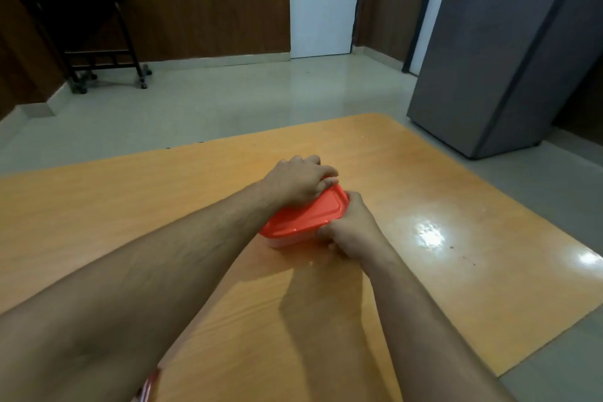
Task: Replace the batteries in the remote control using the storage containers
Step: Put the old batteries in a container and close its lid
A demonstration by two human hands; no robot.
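Note:
A storage container with a red lid (306, 217) and a clear base sits near the middle of the wooden table (440, 192). My left hand (298, 181) lies over the far left part of the lid, fingers curled over its far edge. My right hand (352, 228) grips the lid's near right rim, thumb at the edge. The lid looks tilted, higher at the far right. What is inside the container is hidden. No remote control or batteries are visible.
A second red-rimmed object (148, 387) peeks out under my left forearm at the table's near edge. Past the table are a grey cabinet (509, 52) at right, a white door (324, 0) and a black wheeled stand (85, 36) at far left.

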